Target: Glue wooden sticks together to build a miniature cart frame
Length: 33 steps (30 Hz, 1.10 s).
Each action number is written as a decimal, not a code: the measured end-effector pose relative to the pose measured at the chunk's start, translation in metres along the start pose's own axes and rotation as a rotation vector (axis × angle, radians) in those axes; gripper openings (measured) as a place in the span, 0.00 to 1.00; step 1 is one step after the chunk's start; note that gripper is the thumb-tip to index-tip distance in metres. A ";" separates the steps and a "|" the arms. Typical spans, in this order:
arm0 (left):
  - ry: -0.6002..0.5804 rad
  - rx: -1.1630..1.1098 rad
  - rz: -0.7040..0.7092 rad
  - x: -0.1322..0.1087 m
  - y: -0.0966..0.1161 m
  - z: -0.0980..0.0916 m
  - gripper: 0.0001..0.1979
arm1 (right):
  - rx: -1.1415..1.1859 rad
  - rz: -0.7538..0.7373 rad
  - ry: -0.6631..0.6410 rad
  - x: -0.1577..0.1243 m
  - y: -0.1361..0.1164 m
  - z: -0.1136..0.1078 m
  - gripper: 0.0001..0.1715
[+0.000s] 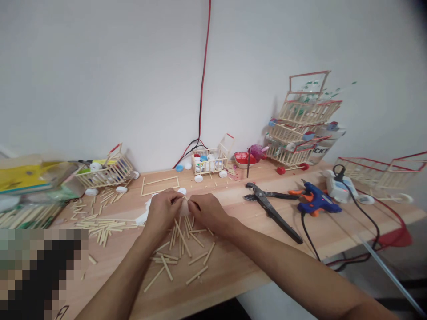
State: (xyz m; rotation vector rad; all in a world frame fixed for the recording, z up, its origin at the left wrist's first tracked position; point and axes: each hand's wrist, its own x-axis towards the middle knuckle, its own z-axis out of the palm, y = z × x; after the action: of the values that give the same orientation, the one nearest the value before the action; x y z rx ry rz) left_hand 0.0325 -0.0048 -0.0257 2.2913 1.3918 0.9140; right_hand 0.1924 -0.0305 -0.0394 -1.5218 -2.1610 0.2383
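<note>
Both hands meet over the middle of the wooden table [233, 262]. My left hand [164, 205] is closed in a pinch, and a short pale wooden stick [185, 198] shows between its fingertips and the other hand. My right hand [208, 212] is also closed, its fingertips at the stick's near end. Below them lie loose short sticks [180, 238]. A white sheet-like thing [143, 214] is partly hidden under my left wrist. Just beyond the fingers are a white round cap [182, 191] and a flat rectangular stick frame [160, 186].
Small stick carts [209, 165] stand along the wall, some stacked at right [300, 129]. Black pliers [267, 204], a blue glue gun [316, 200] and a white power adapter [340, 186] lie rightward. More sticks [103, 226] and bagged materials [33, 178] are at left.
</note>
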 end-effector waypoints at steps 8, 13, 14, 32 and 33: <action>0.001 -0.013 -0.007 -0.001 0.000 -0.001 0.11 | -0.003 -0.004 0.011 -0.001 0.001 0.002 0.16; 0.005 -0.005 -0.006 -0.001 0.000 0.000 0.11 | -0.006 0.009 0.008 -0.001 0.000 0.001 0.17; 0.006 -0.005 -0.006 -0.001 0.000 0.000 0.11 | -0.008 0.009 0.007 -0.001 0.000 0.001 0.17; 0.052 -0.063 -0.144 0.008 0.001 -0.015 0.10 | 0.222 0.009 0.080 0.004 0.007 -0.007 0.21; 0.052 -0.067 -0.151 0.008 0.001 -0.016 0.10 | 0.225 0.014 0.087 0.004 0.008 -0.008 0.20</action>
State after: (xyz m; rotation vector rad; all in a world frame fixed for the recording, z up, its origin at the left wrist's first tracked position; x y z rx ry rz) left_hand 0.0249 0.0010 -0.0104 2.0955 1.5086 0.9639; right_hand 0.2015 -0.0252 -0.0347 -1.3939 -1.9824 0.3982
